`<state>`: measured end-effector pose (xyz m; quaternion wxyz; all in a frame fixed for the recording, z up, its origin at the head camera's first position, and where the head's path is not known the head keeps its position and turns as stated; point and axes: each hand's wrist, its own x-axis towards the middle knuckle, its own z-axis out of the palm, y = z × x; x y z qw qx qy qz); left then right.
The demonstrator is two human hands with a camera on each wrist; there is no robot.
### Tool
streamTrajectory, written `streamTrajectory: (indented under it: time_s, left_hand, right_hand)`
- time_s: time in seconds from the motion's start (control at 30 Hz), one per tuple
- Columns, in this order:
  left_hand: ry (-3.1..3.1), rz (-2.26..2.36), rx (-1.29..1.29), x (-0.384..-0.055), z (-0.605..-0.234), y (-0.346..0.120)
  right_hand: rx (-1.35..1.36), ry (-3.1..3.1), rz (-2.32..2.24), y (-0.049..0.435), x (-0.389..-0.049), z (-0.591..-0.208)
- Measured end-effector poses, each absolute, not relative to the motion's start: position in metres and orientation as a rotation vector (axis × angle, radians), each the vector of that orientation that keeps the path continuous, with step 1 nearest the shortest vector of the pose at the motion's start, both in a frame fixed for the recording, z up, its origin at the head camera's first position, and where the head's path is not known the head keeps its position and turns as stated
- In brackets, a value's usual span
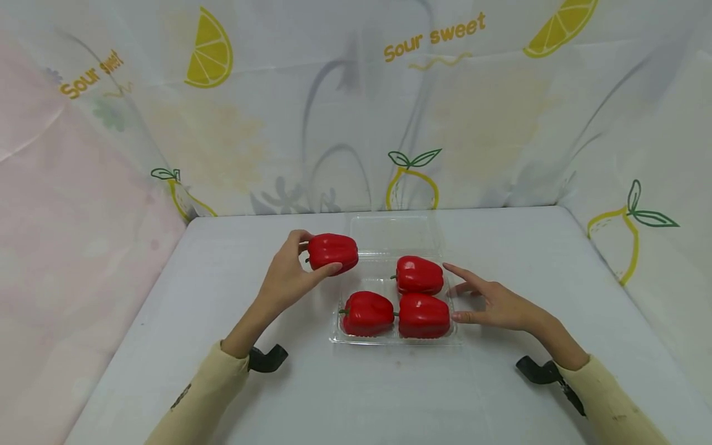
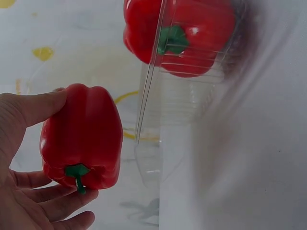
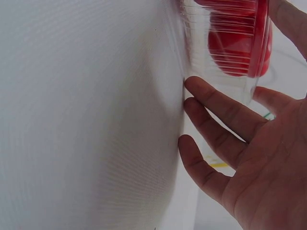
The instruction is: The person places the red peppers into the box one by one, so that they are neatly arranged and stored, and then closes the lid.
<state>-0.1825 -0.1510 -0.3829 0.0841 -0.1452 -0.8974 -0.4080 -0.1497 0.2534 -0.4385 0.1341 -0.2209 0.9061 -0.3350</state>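
Note:
My left hand point(image 1: 289, 275) grips a red bell pepper point(image 1: 332, 252) between thumb and fingers, raised above the far left part of a clear plastic box point(image 1: 361, 281). In the left wrist view the held pepper point(image 2: 84, 134) shows its green stem, apart from the box wall. Three more red peppers lie inside the box: one at near left point(image 1: 368, 314), one at near right point(image 1: 424, 316) and one at far right point(image 1: 419, 275). My right hand point(image 1: 495, 303) is at the box's right side, fingers spread; in the right wrist view several fingertips point(image 3: 196, 86) rest near its base.
The clear lid point(image 1: 395, 233) lies folded back behind the box, towards the printed curtain point(image 1: 345, 123). A white table point(image 1: 389, 395) is under everything. Black camera mounts point(image 1: 268, 358) stick out at both wrists.

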Motion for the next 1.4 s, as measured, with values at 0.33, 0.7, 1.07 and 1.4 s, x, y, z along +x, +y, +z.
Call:
streamTrajectory:
  time_s: [0.33, 0.7, 1.07, 1.4]
  left_hand:
    - [-2.664, -1.17, -0.526, -0.181, -0.388, -0.133]
    - [-2.703, -1.082, -0.626, -0.178, -0.393, -0.113]
    - [-2.7, -1.025, -0.709, -0.176, -0.399, -0.104]
    - [-2.714, -1.001, -0.739, -0.174, -0.402, -0.099]
  right_hand:
    - [-0.644, 2.63, -0.96, 0.253, -0.151, -0.439]
    - [-0.645, 2.631, -0.963, 0.254, -0.151, -0.439]
    - [-0.641, 2.624, -0.974, 0.254, -0.151, -0.439]
    - [-0.635, 2.615, -0.978, 0.254, -0.151, -0.438]
